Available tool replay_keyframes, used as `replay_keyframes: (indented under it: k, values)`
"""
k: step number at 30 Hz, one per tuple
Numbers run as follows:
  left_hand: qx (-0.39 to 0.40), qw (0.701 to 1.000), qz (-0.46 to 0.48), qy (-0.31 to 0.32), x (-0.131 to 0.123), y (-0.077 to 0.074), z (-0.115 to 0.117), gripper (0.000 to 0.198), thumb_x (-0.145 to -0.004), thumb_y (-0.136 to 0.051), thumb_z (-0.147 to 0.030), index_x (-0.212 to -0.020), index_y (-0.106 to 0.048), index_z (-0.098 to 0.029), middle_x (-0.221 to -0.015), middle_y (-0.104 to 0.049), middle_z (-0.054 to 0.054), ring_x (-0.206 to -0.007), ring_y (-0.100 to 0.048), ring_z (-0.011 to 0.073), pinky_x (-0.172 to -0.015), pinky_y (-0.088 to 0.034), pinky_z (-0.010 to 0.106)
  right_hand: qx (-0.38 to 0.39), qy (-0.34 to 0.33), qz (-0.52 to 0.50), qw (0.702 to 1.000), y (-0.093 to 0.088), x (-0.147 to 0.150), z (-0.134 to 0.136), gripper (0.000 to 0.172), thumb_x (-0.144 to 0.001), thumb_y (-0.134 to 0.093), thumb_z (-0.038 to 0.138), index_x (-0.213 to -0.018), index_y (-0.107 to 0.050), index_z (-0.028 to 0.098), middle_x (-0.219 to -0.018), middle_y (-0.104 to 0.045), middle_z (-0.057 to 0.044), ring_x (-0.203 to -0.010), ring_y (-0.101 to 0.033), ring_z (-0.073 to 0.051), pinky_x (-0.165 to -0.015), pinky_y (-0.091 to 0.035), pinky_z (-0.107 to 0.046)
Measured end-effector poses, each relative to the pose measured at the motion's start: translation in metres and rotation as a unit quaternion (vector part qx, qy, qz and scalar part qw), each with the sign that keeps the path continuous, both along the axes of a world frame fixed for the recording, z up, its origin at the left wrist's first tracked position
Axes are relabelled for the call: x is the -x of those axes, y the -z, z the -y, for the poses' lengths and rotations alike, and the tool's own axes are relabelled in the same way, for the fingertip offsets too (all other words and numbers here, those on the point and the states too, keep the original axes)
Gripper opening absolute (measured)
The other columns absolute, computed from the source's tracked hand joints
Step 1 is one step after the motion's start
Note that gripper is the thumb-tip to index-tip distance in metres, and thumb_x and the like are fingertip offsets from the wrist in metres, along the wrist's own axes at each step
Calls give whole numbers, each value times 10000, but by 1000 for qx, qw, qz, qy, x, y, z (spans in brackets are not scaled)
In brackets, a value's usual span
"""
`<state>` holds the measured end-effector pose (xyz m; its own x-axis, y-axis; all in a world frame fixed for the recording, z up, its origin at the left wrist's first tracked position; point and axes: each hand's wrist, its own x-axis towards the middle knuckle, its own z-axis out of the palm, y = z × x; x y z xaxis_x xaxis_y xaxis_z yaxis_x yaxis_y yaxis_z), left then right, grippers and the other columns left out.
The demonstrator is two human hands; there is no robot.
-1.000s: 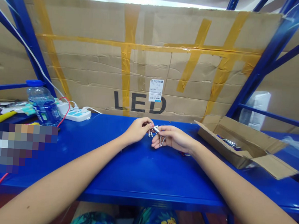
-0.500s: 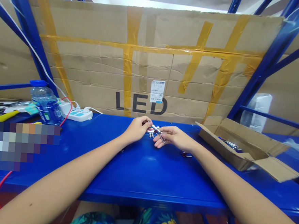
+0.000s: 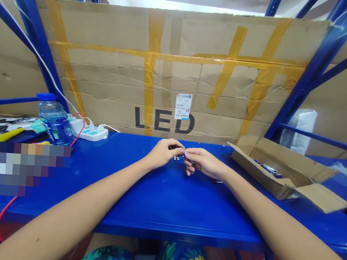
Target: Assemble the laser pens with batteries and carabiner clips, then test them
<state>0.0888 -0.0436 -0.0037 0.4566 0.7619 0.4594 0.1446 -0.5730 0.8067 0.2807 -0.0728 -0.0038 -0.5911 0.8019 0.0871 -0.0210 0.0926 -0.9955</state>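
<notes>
My left hand (image 3: 166,153) and my right hand (image 3: 203,161) meet at the middle of the blue table, fingertips almost touching. Both are pinched on a small metal piece (image 3: 191,163), mostly covered by the fingers; its ring-like end shows under my right fingers. Several small silver parts (image 3: 176,158) lie on the table just behind and between the hands. Partly hidden by my right wrist, a small dark red and metal item (image 3: 216,181) rests on the table.
An open cardboard box (image 3: 277,181) with metal and blue items stands at the right. At the left are a water bottle (image 3: 55,119), a white power strip (image 3: 93,133) and a red cable (image 3: 3,213). A large cardboard sheet (image 3: 105,85) closes off the back.
My left hand has moved slightly right and down, and its fingertips now meet those of my right hand. The metal piece, plainly visible before, is now mostly covered, and my right fingers are more curled.
</notes>
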Motion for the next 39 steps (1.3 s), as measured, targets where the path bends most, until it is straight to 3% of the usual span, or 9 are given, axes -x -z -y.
replay_keyframes:
  k: [3, 6, 9, 13, 19, 32, 39]
  values:
    - [87, 993, 73, 7, 0, -1, -3, 386, -795, -649, -500, -897, -701, -131, -946, -718, 120, -923, -649, 241, -859, -496, 380, -8, 15, 16, 1000, 0, 3, 2, 273, -851, -636, 409, -795, -497, 180, -579, -369, 78, -459, -354, -69, -501, -470, -289]
    - [218, 951, 205, 73, 8, -5, -9, 619, -856, -435, -666, -1030, -671, -120, -1159, -669, 178, -1108, -607, 288, -931, -484, 414, -25, 26, 47, 998, 0, 4, 4, 255, -873, -594, 421, -871, -513, 179, -564, -323, 86, -446, -320, -75, -472, -476, -294]
    - [273, 918, 261, 123, 17, -9, -13, 730, -861, -317, -716, -1072, -660, -107, -1236, -632, 199, -1198, -562, 310, -975, -469, 423, -40, 19, 62, 997, -1, 6, 6, 296, -885, -570, 437, -983, -546, 159, -564, -318, 88, -442, -312, -74, -467, -484, -293]
    - [292, 907, 270, 140, 21, -8, -15, 754, -859, -294, -728, -1063, -666, -105, -1216, -645, 197, -1190, -571, 317, -982, -466, 430, -31, 2, 62, 998, -2, 7, 10, 379, -888, -562, 434, -1135, -530, 148, -577, -332, 88, -451, -333, -76, -474, -494, -293]
    - [288, 916, 246, 134, 17, -7, -12, 783, -852, -270, -747, -1048, -669, -102, -1183, -658, 206, -1170, -582, 329, -957, -478, 431, -22, -29, 74, 997, -3, 7, 12, 303, -880, -579, 428, -1030, -537, 168, -574, -323, 88, -446, -325, -73, -457, -488, -286]
    - [286, 920, 228, 143, 14, -8, -7, 792, -840, -267, -770, -1029, -676, -118, -1137, -682, 186, -1138, -599, 327, -956, -474, 451, 8, -34, 71, 997, -2, 7, 11, 406, -881, -588, 405, -1199, -530, 157, -575, -315, 97, -451, -310, -71, -487, -496, -296]
    - [284, 920, 231, 141, 13, -5, -8, 780, -846, -273, -761, -997, -688, -118, -1098, -693, 187, -1101, -616, 313, -945, -476, 435, -1, -32, 62, 998, 0, 6, 9, 315, -876, -590, 405, -1071, -548, 162, -565, -307, 96, -439, -297, -66, -440, -456, -266]
